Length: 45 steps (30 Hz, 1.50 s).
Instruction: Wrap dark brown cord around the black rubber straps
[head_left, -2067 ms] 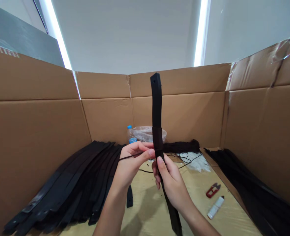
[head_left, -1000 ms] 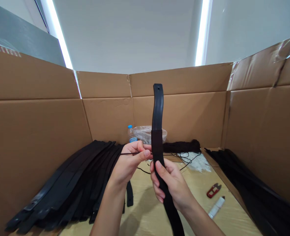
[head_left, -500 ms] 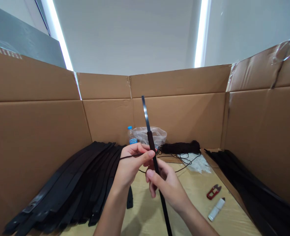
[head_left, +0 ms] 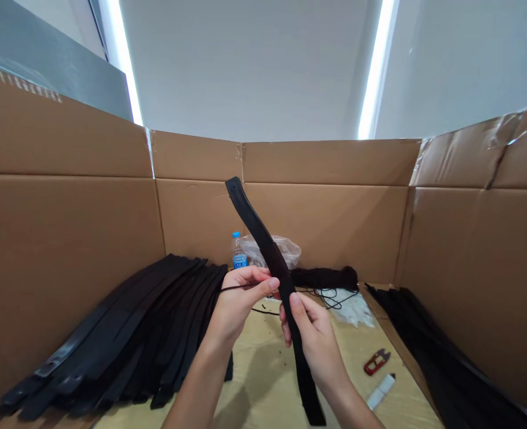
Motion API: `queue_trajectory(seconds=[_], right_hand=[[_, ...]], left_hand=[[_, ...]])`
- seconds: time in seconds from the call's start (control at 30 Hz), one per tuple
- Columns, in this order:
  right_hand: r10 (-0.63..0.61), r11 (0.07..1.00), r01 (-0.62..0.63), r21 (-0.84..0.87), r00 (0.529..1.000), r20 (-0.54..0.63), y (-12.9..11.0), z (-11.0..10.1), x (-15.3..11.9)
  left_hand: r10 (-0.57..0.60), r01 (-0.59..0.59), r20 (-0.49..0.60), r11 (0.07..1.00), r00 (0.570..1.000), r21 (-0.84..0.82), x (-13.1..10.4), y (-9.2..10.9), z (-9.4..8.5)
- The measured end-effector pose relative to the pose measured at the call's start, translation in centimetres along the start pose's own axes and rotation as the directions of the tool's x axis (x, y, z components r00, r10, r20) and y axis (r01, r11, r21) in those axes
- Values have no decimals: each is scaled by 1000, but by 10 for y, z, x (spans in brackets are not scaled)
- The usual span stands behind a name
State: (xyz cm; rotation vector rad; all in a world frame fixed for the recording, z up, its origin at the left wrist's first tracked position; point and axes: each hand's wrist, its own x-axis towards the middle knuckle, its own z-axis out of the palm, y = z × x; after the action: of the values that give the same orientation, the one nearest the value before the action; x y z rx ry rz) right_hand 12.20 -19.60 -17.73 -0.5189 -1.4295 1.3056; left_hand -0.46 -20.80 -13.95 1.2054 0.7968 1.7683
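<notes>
A long, slightly curved black strip is held up at a slant in the middle of the view, its flat face toward me. My left hand pinches its left edge near the middle, with a thin black cord running over the fingers. Just below, my right hand grips the strip, thumb on the face and fingers behind. The part around the hands looks covered in dark, matte material. The strip's lower end hangs near the bottom edge.
Many black strips fan out at left, more lie at right. Behind stand a bottle, a clear plastic bag and a black cord bundle. Red snips and a white tube lie right. Cardboard walls surround the table.
The strip has turned from edge-on to flat face toward me, and its top end now leans further left. My right hand has closed more firmly around it. The view has tilted slightly.
</notes>
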Motion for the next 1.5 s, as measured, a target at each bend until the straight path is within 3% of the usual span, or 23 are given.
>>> queue_trajectory(seconds=[0.2, 0.33, 0.47, 0.63, 0.8, 1.03, 1.23, 1.33, 1.43, 1.5], right_hand=[[181, 940, -186, 284, 982, 43, -5, -4, -7], [257, 884, -270, 381, 963, 86, -7, -6, -12], [250, 883, -248, 398, 967, 50, -9, -5, -13], [140, 955, -119, 270, 989, -57, -6, -6, -15], [111, 961, -93, 260, 992, -54, -6, -8, -17], [122, 894, -166, 416, 984, 130, -12, -7, -19], [202, 758, -396, 519, 898, 391, -7, -8, -18], [158, 834, -312, 455, 926, 344, -2, -6, -15], [43, 966, -77, 248, 990, 137, 3, -4, -11], [-24, 997, 21, 79, 999, 32, 6, -4, -8]], left_hand=[[-18, 19, 18, 999, 1000, -42, -3, -4, 5], [-45, 47, 29, 995, 999, -91, -6, -8, 10], [-74, 83, 78, 989, 994, -123, -9, -10, 16], [-24, 31, 59, 993, 998, -114, -14, -9, 18], [13, -9, 40, 995, 999, -100, -18, -8, 19], [15, -4, 77, 989, 997, -149, -20, -7, 22], [-15, 51, 176, 978, 984, -201, -19, -5, 23], [43, -32, 75, 989, 996, -142, -18, -3, 21], [139, -141, -59, 990, 989, -25, -19, -2, 20], [155, -153, -92, 988, 984, 29, -18, -3, 20]])
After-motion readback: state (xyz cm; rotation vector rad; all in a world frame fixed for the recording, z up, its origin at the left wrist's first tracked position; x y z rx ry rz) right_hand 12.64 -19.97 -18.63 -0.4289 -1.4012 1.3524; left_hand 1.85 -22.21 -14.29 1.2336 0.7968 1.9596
